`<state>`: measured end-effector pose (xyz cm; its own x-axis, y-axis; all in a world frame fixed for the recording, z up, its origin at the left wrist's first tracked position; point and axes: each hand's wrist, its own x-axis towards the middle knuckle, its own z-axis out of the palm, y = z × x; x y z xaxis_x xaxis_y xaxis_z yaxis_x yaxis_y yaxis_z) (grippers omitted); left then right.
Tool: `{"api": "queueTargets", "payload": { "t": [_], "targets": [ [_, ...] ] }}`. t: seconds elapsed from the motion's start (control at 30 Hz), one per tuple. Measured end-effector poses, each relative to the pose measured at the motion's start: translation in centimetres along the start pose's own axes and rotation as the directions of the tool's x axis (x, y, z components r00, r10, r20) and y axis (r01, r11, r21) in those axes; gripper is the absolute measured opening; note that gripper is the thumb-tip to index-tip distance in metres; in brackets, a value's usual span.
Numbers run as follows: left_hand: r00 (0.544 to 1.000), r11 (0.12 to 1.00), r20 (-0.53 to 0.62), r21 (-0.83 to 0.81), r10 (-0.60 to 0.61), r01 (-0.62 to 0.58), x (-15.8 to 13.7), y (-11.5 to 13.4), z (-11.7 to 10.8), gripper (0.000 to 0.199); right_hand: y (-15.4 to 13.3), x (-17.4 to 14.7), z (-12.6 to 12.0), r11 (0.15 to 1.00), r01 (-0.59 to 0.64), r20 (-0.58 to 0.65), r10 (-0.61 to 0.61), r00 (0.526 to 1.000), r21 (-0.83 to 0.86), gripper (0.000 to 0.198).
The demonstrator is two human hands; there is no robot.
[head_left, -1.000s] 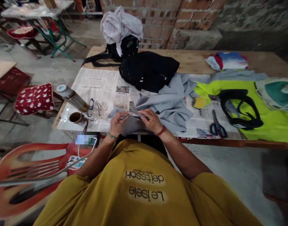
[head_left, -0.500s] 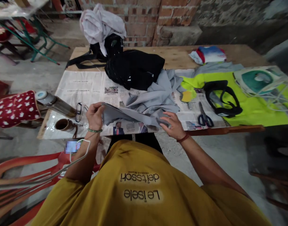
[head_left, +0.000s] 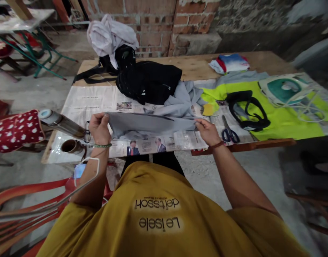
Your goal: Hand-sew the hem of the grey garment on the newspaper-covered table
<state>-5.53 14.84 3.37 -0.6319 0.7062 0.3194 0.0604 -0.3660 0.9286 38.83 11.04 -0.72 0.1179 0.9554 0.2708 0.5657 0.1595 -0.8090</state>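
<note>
A strip of grey cloth (head_left: 153, 124) is stretched between my two hands above the newspaper on the table. My left hand (head_left: 100, 127) is closed and pinches its left end. At the right end my right hand (head_left: 208, 131) grips the cloth between thumb and fingers. More grey fabric (head_left: 184, 98) lies rumpled behind the strip, partly under a black bag (head_left: 150, 82). Scissors (head_left: 228, 131) rest on the newspaper just right of my right hand. Glasses (head_left: 87, 132) lie beside my left hand, which partly covers them.
A flask (head_left: 60, 122) lies tilted near a brown mug (head_left: 71, 146) at the left. On the right are a yellow-green cloth (head_left: 289, 125), a black strap loop (head_left: 249, 110) and an iron (head_left: 284, 89) with its cord. A red chair (head_left: 32, 189) stands at lower left.
My right hand has moved right and closed on the cloth's end; its fingers were looser before. My left hand has shifted slightly left. The grey strip is now pulled out straighter and wider.
</note>
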Motion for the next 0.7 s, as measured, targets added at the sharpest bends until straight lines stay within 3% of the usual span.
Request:
{"api": "queueTargets", "payload": {
  "t": [0.1,0.3,0.5,0.7],
  "targets": [
    [1.0,0.999,0.013,-0.037,0.007,-0.006,0.4,0.4,0.4,0.021,-1.2,2.8,-1.1,0.997,0.006,-0.017,-0.005,1.0,0.08,0.03],
    [0.982,0.986,0.082,0.021,-0.169,0.167,1.1,0.3,1.7,0.026,-2.4,5.6,-1.1,0.997,0.081,0.076,-0.08,0.994,-0.002,0.028],
    [0.997,1.0,0.075,0.008,-0.03,0.03,1.3,2.1,2.1,0.019,-1.8,6.1,-0.2,0.925,0.283,0.285,-0.208,0.936,-0.254,0.034],
    [0.991,0.996,0.131,0.071,0.036,-0.045,0.5,3.6,2.5,0.017,-4.5,3.5,4.2,0.812,0.505,0.345,-0.403,0.848,-0.292,0.045]
  ]
}}
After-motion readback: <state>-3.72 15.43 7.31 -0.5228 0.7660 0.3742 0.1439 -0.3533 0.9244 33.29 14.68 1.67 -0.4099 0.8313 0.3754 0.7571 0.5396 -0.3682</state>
